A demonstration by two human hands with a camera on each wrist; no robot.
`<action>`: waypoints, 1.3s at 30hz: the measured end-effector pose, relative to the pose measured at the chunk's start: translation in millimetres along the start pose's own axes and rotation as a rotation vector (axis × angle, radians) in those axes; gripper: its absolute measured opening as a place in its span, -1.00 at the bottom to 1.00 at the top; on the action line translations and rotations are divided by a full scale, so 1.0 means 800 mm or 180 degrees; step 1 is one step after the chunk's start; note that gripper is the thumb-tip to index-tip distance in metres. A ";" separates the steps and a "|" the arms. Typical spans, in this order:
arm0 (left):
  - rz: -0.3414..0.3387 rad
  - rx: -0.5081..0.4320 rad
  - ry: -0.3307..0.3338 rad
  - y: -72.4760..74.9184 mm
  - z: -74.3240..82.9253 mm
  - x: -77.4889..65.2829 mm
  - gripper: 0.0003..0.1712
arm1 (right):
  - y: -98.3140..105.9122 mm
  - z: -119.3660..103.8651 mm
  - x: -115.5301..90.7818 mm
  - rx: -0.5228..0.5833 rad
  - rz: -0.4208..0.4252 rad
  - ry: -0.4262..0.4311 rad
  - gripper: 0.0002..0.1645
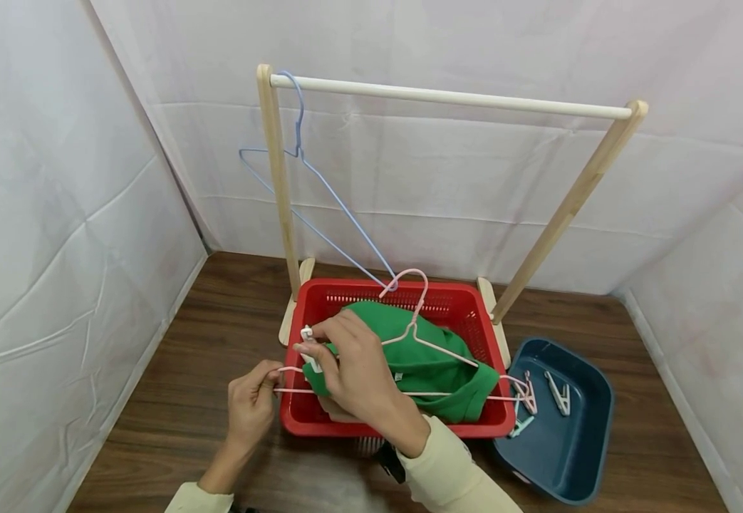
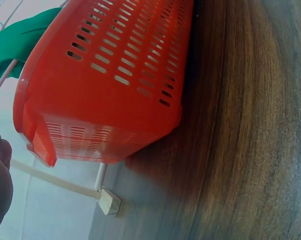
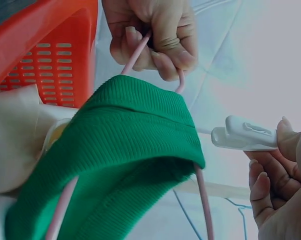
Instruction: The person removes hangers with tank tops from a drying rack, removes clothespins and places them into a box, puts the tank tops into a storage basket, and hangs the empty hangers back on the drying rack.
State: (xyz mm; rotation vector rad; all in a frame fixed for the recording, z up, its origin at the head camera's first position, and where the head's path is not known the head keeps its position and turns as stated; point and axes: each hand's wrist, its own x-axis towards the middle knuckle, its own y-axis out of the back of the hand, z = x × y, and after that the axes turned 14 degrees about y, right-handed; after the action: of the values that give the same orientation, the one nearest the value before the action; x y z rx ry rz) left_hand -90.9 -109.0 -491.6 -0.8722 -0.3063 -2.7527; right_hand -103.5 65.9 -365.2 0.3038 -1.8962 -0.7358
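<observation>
My left hand [image 1: 252, 402] grips the left end of a pink hanger [image 1: 424, 292]. In the right wrist view, the fingers of that hand curl round the hanger's wire. A green garment [image 1: 429, 406] with a ribbed edge hangs over the hanger, above the red basket [image 1: 499, 427]. Between thumb and fingers, my right hand [image 1: 358, 367] pinches a white clothespin [image 3: 245, 134] near the garment's left edge. In the right wrist view, a gap shows between the clothespin and the green ribbing [image 3: 140, 135]. The left wrist view shows mostly the basket's side.
A wooden rack with a white bar [image 1: 448, 96] stands behind the basket. From its left end hangs a blue hanger [image 1: 345, 206]. To the right lies a dark blue bin [image 1: 592, 456] holding several clothespins [image 1: 560, 395]. White sheets surround the brown table [image 1: 172, 399].
</observation>
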 end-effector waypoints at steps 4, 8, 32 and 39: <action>0.0002 0.0028 -0.0001 0.001 0.000 0.000 -0.82 | 0.009 -0.003 0.001 -0.0013 -0.0022 0.0052 -0.80; -0.0016 -0.0002 -0.0013 0.001 0.002 0.000 -0.81 | 0.021 -0.006 0.000 -0.0019 -0.0018 0.0135 -0.81; 0.0053 -0.0007 -0.0056 0.003 0.000 -0.002 -0.76 | 0.093 0.008 -0.063 -0.0114 0.0121 -0.0077 -0.67; 0.0026 -0.0049 -0.0007 0.002 0.000 -0.004 -0.78 | 0.120 0.020 -0.075 -0.0375 0.0351 -0.0262 -0.56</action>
State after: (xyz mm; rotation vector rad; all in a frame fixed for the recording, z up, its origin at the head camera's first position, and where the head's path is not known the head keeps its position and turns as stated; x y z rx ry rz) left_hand -88.0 -110.2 -493.3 -0.8786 -0.2819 -2.7503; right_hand -80.3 177.1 -355.1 0.0955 -1.9213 -0.7920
